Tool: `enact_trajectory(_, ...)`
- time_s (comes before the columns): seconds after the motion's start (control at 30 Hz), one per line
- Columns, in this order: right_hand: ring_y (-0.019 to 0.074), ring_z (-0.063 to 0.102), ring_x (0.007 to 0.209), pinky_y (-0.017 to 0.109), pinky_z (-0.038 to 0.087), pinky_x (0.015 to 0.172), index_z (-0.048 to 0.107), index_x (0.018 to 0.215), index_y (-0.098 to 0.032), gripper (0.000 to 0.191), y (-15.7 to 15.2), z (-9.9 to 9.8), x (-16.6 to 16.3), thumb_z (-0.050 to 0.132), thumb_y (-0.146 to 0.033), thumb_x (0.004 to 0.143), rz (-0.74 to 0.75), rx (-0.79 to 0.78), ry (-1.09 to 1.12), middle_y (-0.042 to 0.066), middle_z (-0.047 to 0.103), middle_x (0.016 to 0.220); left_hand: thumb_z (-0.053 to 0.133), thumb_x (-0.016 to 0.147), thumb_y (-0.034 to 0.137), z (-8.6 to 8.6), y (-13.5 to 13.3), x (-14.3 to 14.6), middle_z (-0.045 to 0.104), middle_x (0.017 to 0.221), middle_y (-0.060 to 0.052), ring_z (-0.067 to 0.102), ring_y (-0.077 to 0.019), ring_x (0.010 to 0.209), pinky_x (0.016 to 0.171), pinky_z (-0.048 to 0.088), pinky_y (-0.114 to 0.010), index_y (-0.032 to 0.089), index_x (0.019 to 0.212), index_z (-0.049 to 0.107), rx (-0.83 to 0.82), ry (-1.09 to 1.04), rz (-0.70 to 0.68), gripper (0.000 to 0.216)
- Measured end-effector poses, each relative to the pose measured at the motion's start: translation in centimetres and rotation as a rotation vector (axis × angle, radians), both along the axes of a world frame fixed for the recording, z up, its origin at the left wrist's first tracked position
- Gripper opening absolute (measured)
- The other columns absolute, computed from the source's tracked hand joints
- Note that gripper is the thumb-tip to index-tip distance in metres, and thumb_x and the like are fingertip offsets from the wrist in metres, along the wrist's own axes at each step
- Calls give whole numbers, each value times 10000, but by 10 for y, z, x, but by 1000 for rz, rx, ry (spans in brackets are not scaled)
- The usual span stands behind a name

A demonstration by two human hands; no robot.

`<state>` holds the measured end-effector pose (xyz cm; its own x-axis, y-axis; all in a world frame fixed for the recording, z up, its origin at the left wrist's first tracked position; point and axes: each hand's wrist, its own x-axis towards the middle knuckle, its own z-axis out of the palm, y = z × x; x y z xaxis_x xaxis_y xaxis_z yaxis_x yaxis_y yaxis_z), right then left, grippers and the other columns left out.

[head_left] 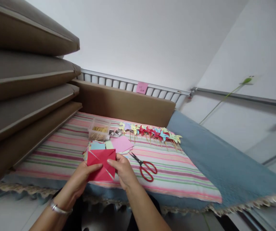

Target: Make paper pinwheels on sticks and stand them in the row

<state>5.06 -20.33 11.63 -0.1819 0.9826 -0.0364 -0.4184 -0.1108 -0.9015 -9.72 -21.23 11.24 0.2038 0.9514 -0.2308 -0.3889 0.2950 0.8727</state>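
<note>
Gripping diagonally slit red square paper sheet (104,155) in left hand (80,175) and right hand (123,170). Held near red-handled, dark-bladed scissors (141,162) on striped cloth (176,175).

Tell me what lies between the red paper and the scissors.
In the head view: the right hand, holding the red paper, then striped cloth up to the scissors.

Your paper (104,158) is vivid red, the scissors (141,163) right of it red-handled, the cloth (176,176) beneath it striped pink, green, white!
</note>
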Motion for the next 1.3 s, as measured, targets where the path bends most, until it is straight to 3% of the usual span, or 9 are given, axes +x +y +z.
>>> enact_trajectory(0.2,152,607,581,273,456,610,678,753,-108,331,1,-1,-4,775,-343,540,-46,-27,-82,53,704,702,751,640,263,8,-9,0,740,791,-100,685,-233,708,704,512,-306,111,940,678,26,-56,-41,344)
enact_trajectory(0.4,150,585,567,263,434,590,683,729,-112,312,0,7,-15,767,-350,546,-14,-13,-74,21,671,620,735,665,278,18,-16,-21,740,796,-108,688,-238,699,695,520,-322,120,954,678,-12,-26,-64,334)
enact_trajectory(0.7,111,522,510,233,387,540,628,631,-135,291,-4,21,-37,749,-395,581,64,29,-116,-13,618,568,761,624,296,27,-35,-49,736,736,-101,678,-215,657,634,513,-281,114,846,693,-30,59,51,295)
enact_trajectory(0.83,128,561,589,248,421,601,642,734,-139,280,-6,24,-38,740,-362,597,71,52,-142,2,646,661,772,607,290,21,-42,-50,735,732,-96,677,-212,660,641,510,-276,122,831,690,-19,43,100,292)
enact_trajectory(0.9,145,584,673,252,434,634,646,853,-143,320,-7,23,-33,733,-329,607,17,80,-170,20,662,759,767,615,305,17,-42,-48,733,735,-94,676,-216,664,655,509,-288,129,829,688,1,43,112,288)
enact_trajectory(1.0,159,586,764,247,444,645,631,951,-154,367,-10,21,-18,718,-293,622,-183,141,-241,37,651,855,761,621,332,10,-38,-44,728,710,-87,669,-221,646,656,503,-303,138,794,690,45,106,175,270)
enact_trajectory(1.13,135,578,664,237,449,599,638,912,-154,327,-25,16,9,716,-338,653,-275,158,-235,28,647,770,726,655,351,2,-32,-34,721,737,-67,650,-238,704,678,485,-308,166,745,714,323,419,333,205)
enact_trajectory(1.23,116,575,556,224,443,513,637,888,-139,379,-43,13,25,690,-457,689,-156,8,-67,27,646,697,650,737,270,-2,-32,-21,706,895,-55,615,-247,870,816,448,-348,235,842,724,766,753,475,133)
enact_trajectory(1.3,146,616,575,241,463,497,647,879,-115,497,-54,10,31,599,-585,725,-20,-151,83,62,664,705,597,773,194,-5,-33,-11,679,1008,-57,574,-250,973,885,410,-391,278,948,705,1066,904,498,222)
